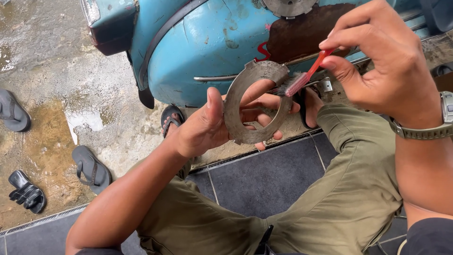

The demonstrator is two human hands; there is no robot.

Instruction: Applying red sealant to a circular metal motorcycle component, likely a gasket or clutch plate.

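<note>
My left hand (207,125) grips a flat grey metal ring plate (234,105) upright, thumb on its near face and fingers showing through its middle hole. My right hand (384,61) pinches the red handle of a small brush (306,75) between thumb and fingers. The brush's dark bristles touch the plate's upper right edge. A grey watch sits on my right wrist. I am seated with both knees bent, in olive trousers.
A worn blue scooter body (203,47) with rust patches stands just ahead of my knees. Dark tiles (269,179) lie under my legs, and wet concrete (56,94) lies to the left. Several loose sandals (89,167) rest on that concrete.
</note>
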